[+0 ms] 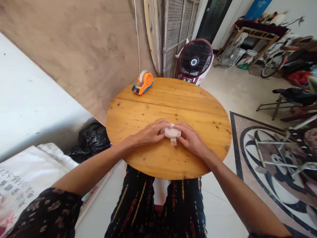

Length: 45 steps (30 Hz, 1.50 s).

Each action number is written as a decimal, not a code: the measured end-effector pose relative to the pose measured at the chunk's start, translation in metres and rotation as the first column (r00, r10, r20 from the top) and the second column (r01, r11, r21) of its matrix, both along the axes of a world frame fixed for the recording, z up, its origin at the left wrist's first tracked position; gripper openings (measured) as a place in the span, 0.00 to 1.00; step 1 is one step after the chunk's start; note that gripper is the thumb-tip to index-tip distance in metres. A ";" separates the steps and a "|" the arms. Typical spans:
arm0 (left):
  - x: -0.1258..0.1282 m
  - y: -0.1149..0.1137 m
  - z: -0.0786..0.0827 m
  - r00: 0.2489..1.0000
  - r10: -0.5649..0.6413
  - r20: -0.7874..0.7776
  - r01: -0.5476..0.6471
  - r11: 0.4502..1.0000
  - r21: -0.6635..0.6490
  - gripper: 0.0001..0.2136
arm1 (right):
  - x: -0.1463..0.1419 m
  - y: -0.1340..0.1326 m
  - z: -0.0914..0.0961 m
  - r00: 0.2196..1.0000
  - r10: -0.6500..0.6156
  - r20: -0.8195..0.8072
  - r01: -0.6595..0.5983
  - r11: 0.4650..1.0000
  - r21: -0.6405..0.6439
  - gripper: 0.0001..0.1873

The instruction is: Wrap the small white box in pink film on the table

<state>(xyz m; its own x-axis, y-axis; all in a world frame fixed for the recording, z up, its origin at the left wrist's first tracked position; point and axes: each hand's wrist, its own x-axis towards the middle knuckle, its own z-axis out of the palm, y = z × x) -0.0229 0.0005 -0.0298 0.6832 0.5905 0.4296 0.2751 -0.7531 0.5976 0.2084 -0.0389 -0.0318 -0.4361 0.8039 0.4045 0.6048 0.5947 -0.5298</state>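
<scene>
At the frame's centre, the left hand (156, 129) and right hand (190, 136) pinch a small whitish packet (172, 132) from opposite sides, seemingly to steady it. The orange tape dispenser (146, 83) stands upper left of centre, probably for working room.

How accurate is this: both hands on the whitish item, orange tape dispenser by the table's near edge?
Wrong edge: head view shows the orange tape dispenser by the table's far edge. Left hand and right hand are on the whitish item.
</scene>
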 end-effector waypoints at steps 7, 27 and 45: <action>0.019 0.031 0.023 0.994 0.097 0.045 -0.042 0.743 -0.668 0.13 | 0.013 0.032 0.016 0.920 -0.037 -0.391 -0.198 0.815 -0.544 0.22; 0.018 0.051 0.015 0.966 0.254 -0.045 -0.164 0.474 -0.865 0.15 | -0.001 0.037 0.012 0.924 -0.290 -0.248 0.105 0.818 -0.566 0.26; 0.021 0.032 0.012 0.952 0.298 -0.066 -0.270 0.719 -0.641 0.15 | -0.006 0.027 0.020 0.894 -0.407 0.189 0.448 0.836 -0.318 0.32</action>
<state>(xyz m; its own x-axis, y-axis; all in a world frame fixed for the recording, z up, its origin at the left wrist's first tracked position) -0.0016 0.0327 -0.0178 0.4298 0.8979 -0.0954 0.3793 -0.0837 0.9215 0.2026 -0.0123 -0.0114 -0.0415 0.9984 0.0376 0.8221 0.0555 -0.5666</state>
